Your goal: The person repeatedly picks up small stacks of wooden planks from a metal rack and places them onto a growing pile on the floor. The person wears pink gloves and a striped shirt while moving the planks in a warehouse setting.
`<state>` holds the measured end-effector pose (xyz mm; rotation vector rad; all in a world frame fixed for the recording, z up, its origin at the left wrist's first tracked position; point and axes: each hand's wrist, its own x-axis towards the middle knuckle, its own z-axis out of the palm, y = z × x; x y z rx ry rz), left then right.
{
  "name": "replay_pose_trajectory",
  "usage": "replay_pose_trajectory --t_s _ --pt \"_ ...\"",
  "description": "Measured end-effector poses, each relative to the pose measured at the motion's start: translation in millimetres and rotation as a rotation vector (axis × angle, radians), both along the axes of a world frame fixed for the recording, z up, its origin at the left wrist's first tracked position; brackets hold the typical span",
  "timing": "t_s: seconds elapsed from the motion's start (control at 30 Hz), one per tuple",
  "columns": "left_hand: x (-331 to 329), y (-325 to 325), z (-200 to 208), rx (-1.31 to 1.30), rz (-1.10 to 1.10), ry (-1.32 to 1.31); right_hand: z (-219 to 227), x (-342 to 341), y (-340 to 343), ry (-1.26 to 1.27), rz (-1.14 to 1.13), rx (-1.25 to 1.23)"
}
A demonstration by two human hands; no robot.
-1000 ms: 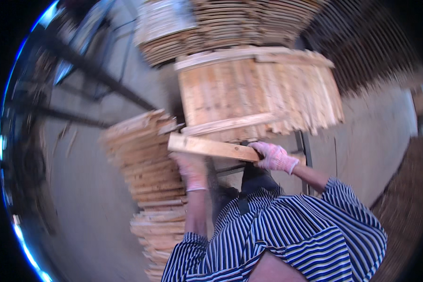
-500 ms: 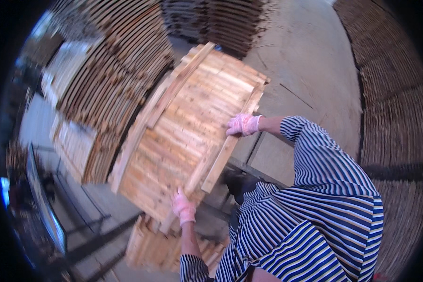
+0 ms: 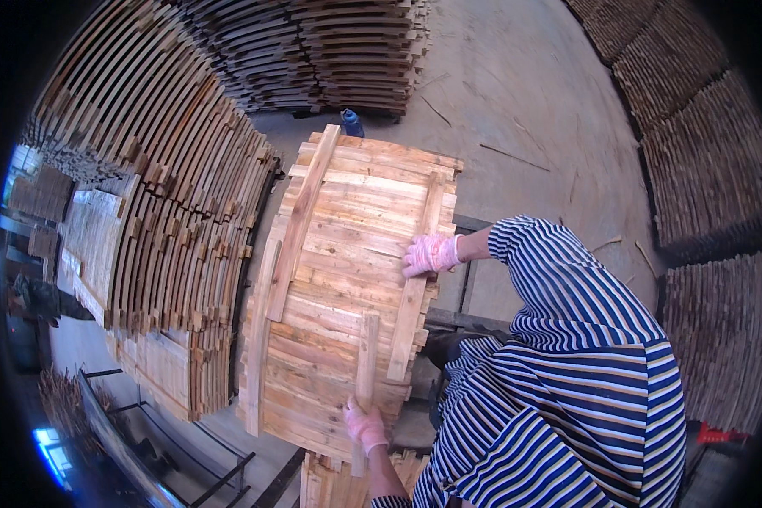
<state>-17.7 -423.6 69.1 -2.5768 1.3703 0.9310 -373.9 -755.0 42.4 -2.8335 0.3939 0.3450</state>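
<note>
In front of me lies a stack of light wooden panels made of narrow boards [image 3: 339, 229] set side by side. My right hand [image 3: 432, 256], in a pink glove, is closed around a long wooden batten [image 3: 408, 322] along the right side. Nearer to me, my left hand [image 3: 366, 425], also gloved in pink, grips the lower part of a shorter batten [image 3: 367, 356]. Along the left side run two more battens, an upper one [image 3: 306, 220] and a lower one [image 3: 260, 356], overlapping end to side. Fingertips of the right hand are partly hidden.
Tall stacks of slatted panels [image 3: 178, 245] stand close on the left, with more at the back [image 3: 347, 51] and far right [image 3: 711, 152]. A blue bottle [image 3: 352, 124] stands beyond the panels. Thin sticks [image 3: 515, 157] lie on the concrete floor. More wood [image 3: 334, 484] sits below.
The view has turned, and the panels now lie straighter and lower in it. Both hands keep their grip on the battens. More of the blue bottle shows.
</note>
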Motion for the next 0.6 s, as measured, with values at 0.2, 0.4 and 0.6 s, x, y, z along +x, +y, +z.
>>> replay_pose_trajectory --t_s 0.2,0.4,0.6 --pt "-8.5 3.1 1.6 -0.023 0.022 0.023 -2.9 -8.6 6.2 -0.078 -0.094 0.011" --pt "-23.1 0.6 15.4 0.026 -0.002 0.008 -8.3 -20.6 2.6 -0.029 -0.149 0.022" --pt "-29.1 -23.3 -3.7 0.024 -0.089 -0.02 -12.2 -60.9 -51.5 -0.089 -0.174 0.021"
